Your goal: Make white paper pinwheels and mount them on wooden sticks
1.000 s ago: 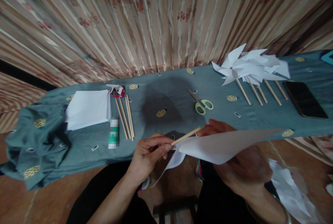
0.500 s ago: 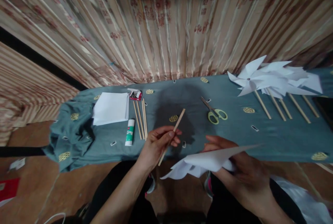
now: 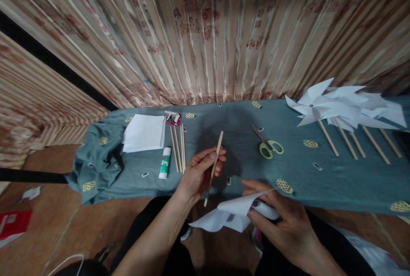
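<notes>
A thin wooden stick (image 3: 219,141) stands slanted between the thumb and fingers of my left hand (image 3: 201,171), its top end leaning right. To the right and lower, my right hand (image 3: 282,220) is closed on a white paper pinwheel (image 3: 235,209), whose folded blades stick out leftward. A dark spot shows at the pinwheel's middle between my thumb and fingers. Stick and pinwheel are apart, both near the front edge of the cloth. Part of the pinwheel is hidden behind my right fingers.
On the green cloth (image 3: 243,169) lie a paper stack (image 3: 145,133), a small red box (image 3: 173,118) of pins, several wooden sticks (image 3: 178,150), a glue stick (image 3: 164,162) and green-handled scissors (image 3: 268,145). Finished pinwheels (image 3: 346,103) lie at the right. A curtain (image 3: 205,32) hangs behind.
My right hand has turned the pinwheel and brought it left and slightly down. The stick in my left hand now stands steeper. The whole view has shifted a little.
</notes>
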`<state>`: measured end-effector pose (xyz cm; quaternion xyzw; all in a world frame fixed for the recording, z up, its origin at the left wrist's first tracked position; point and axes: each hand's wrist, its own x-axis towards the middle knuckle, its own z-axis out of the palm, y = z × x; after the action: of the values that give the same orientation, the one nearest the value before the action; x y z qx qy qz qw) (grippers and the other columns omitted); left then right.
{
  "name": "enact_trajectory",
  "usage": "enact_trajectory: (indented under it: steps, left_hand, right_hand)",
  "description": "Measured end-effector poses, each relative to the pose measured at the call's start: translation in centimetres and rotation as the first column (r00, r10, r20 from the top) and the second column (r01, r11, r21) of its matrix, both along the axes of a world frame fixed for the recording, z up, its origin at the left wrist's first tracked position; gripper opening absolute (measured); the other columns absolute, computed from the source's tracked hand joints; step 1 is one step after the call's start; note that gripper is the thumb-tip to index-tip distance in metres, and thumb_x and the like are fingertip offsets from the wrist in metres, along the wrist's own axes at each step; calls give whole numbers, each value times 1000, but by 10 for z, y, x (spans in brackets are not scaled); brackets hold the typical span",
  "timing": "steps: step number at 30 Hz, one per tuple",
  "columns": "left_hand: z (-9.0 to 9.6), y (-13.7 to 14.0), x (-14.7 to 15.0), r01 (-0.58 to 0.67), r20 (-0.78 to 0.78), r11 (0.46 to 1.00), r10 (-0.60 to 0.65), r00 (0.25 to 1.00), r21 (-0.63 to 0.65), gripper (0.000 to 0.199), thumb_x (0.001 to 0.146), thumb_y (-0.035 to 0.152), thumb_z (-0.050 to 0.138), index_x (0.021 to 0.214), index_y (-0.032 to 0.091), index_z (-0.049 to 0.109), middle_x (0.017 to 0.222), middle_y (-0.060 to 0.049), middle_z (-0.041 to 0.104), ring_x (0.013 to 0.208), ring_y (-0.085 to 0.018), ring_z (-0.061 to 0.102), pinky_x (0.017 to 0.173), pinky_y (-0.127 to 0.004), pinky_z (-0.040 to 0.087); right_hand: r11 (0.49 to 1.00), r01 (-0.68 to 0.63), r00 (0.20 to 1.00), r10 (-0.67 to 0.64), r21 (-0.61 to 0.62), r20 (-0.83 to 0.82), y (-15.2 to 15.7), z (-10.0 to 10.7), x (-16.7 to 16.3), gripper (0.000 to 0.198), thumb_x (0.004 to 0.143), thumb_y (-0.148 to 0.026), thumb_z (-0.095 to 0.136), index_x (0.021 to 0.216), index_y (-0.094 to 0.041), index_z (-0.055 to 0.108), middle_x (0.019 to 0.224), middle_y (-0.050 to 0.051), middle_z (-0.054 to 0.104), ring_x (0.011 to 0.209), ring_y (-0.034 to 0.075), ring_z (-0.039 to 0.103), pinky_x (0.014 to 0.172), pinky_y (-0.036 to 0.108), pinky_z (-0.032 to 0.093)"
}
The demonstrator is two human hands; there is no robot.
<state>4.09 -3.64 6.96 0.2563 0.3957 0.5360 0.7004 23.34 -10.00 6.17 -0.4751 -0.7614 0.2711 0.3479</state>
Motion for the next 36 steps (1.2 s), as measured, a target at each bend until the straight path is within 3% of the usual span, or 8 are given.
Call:
enact_trajectory:
  steps: [4, 7, 10, 15, 20, 27, 33, 36]
  left_hand:
    - [2, 3, 0, -32, 42, 999, 32, 999, 14, 32, 62, 30, 85, 89, 15, 78, 67, -1, 65, 41, 0, 35, 39, -17, 16]
    - [3, 3, 1, -42, 41, 999, 42, 998, 19, 34, 66, 32, 83, 96, 19, 77, 63, 2, 63, 39, 1, 30, 38, -17, 16]
    - [3, 3, 1, -64, 4, 998, 64, 998, 24, 31, 66, 34, 84, 92, 19, 78, 62, 2, 64, 38, 1, 32, 39, -18, 18]
    - [2, 3, 3, -88, -19, 996, 89, 996, 19, 28, 55, 29, 89, 77, 16, 79, 70, -4, 71, 48, -5, 51, 46, -19, 35]
    - [2, 0, 4, -58, -10, 998, 58, 998, -6, 25, 55, 26, 88, 76, 16, 79, 68, -3, 71, 49, -4, 51, 45, -17, 32]
    - [0, -4, 5, -40, -46, 998, 37, 998, -58, 27, 49, 30, 91, 67, 16, 77, 67, -3, 71, 51, -6, 56, 49, -18, 40]
    - [-7, -9, 4, 53, -171, 997, -62, 983, -55, 25, 52, 31, 88, 66, 16, 76, 54, 0, 65, 47, -6, 51, 45, -18, 36]
    - [-11, -12, 6, 122, -231, 988, -140, 963, -90, 22, 52, 29, 86, 67, 16, 77, 60, -2, 69, 51, -9, 56, 50, -20, 41]
  right_hand:
    - [999, -42, 999, 42, 8, -8, -1, -3, -2, 36, 82, -15, 59, 116, -27, 63, 102, -2, 78, 83, 14, 76, 74, 18, 60]
    - [995, -90, 996, 91, 30, -20, 0, -5, -4, 32, 82, -15, 60, 112, -26, 66, 101, -1, 78, 84, 14, 76, 76, 17, 60]
    - [993, -96, 994, 100, 74, -50, 2, -5, -6, 27, 82, -15, 59, 105, -25, 69, 96, -1, 79, 81, 14, 76, 74, 18, 61]
    - [997, -12, 996, 19, 72, -91, 4, 0, -6, 20, 82, -18, 61, 97, -25, 71, 88, -2, 79, 73, 14, 76, 65, 16, 60]
    - [1000, 3, 993, -4, -9, -117, 6, 0, -6, 22, 80, -17, 62, 97, -27, 71, 91, -2, 79, 73, 15, 76, 61, 16, 60]
    - [999, 31, 984, -27, 21, -173, 5, 4, -8, 23, 76, -14, 65, 94, -27, 72, 90, -4, 79, 71, 12, 75, 62, 13, 58]
    - [985, 138, 947, -162, -104, -277, 10, 0, -7, 21, 74, -16, 71, 92, -27, 73, 85, -4, 78, 65, 12, 72, 59, 15, 57]
    - [969, 162, 909, -220, -185, -354, 15, -5, -5, 15, 73, -20, 75, 86, -26, 72, 73, -5, 75, 57, 10, 66, 52, 15, 53]
